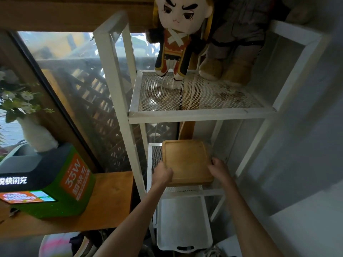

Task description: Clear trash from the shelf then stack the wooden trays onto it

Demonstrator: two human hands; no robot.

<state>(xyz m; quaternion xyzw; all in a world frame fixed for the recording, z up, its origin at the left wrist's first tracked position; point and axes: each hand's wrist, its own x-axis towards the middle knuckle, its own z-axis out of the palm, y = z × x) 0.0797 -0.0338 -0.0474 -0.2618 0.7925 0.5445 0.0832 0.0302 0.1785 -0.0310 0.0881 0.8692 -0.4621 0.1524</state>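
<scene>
Square light-wood tray lies flat on white mesh shelf, middle tier. Left hand grip closed on its near-left edge; right hand grip closed on right edge.

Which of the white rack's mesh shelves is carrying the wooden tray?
The middle mesh shelf, where the left hand and right hand grip the wooden tray. The upper mesh shelf holds only plush dolls.
</scene>
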